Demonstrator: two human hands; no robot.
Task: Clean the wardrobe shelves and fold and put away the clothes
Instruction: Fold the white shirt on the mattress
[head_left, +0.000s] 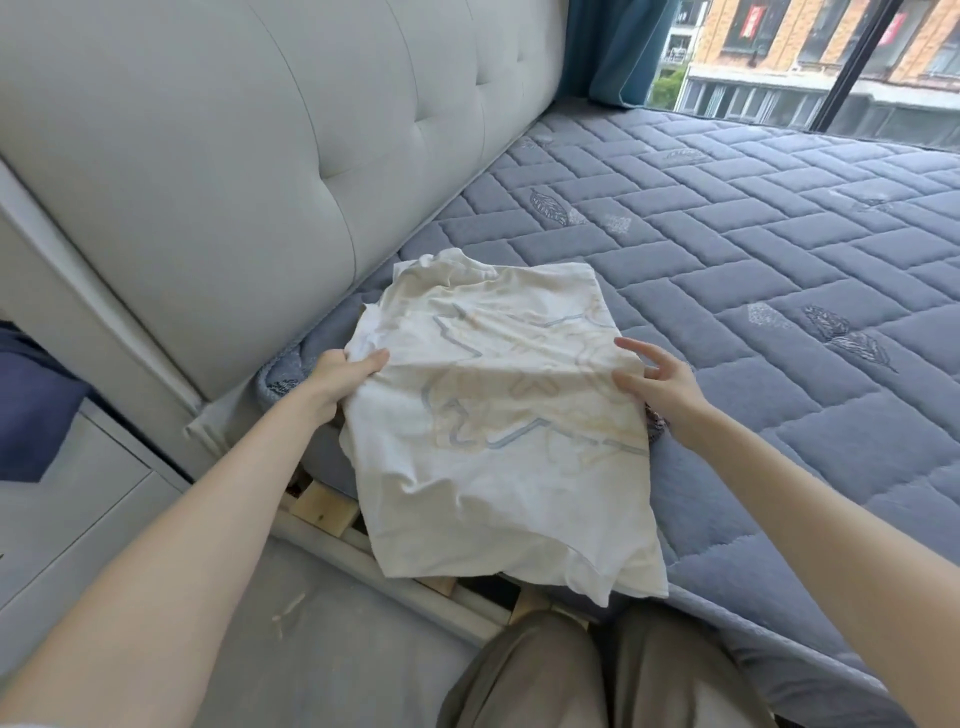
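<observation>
Head view: shirt (493, 415) between edge-gripping left hand (343, 371) and slack-fingered right hand (660, 379).

A quilted blue mattress (727, 249) lies against a tufted grey headboard (234, 156).

A garment (498, 415) lies on the mattress (779, 249), headboard (234, 156) left.

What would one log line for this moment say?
step: folding | item: white printed garment on quilted mattress | left hand: grips left edge | right hand: fingers spread, touches right edge
</observation>
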